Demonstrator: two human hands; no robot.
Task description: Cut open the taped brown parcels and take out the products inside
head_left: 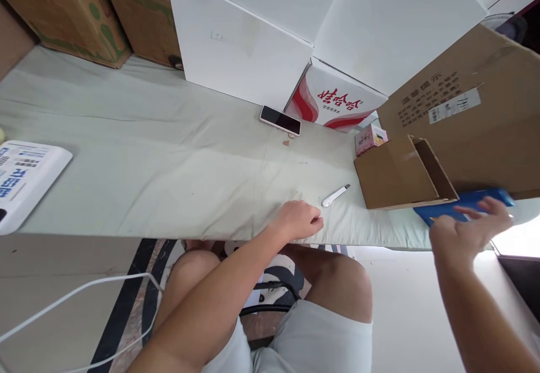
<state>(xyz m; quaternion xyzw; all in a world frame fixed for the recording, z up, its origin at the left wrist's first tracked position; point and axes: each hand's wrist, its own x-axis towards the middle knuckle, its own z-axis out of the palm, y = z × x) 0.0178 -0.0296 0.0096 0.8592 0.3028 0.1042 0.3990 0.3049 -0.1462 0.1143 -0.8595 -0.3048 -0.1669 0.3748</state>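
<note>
Cloth-covered and pale green, the long table [147, 181] carries brown cartons [63, 13] at far left, contents hidden. The left hand [297, 220] rests loosely curled, apparently empty, near a white utility knife [334, 195]. Beyond, a small open cardboard box [392, 173] shows only shadow inside. Just right lies a shiny blue packet [439, 209], probably light, soft, slippery, best pinched by its edge; the right hand [472, 229] spreads its fingers over it, contact unclear.

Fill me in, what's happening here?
A seated person has their right hand, blurred, at a blue packet beside the cardboard box; contact is unclear. Their left hand rests loosely curled near the table edge, close to a white utility knife. A phone lies farther back.
</note>
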